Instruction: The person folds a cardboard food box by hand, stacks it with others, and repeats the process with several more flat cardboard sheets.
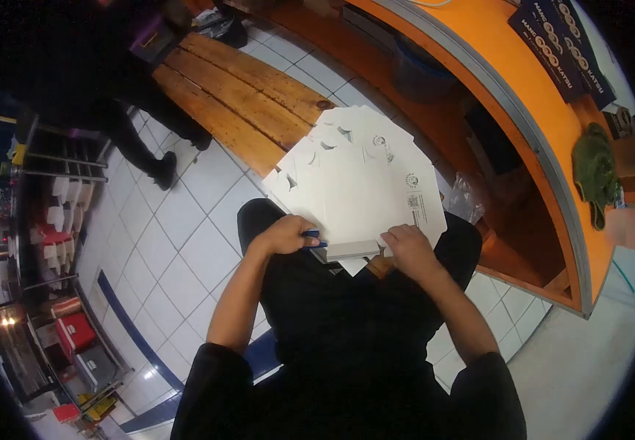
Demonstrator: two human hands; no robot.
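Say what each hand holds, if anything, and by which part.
The left hand grips something blue, part unclear; the right hand, white cardboard by its near edge.

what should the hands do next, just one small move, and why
Probably press the small blue object in the left hand gently against the near end of the narrow pale grey strip. It sits right at that end, while the right hand steadies the fanned white cardboard sheets by the other. What the object is, I cannot tell.
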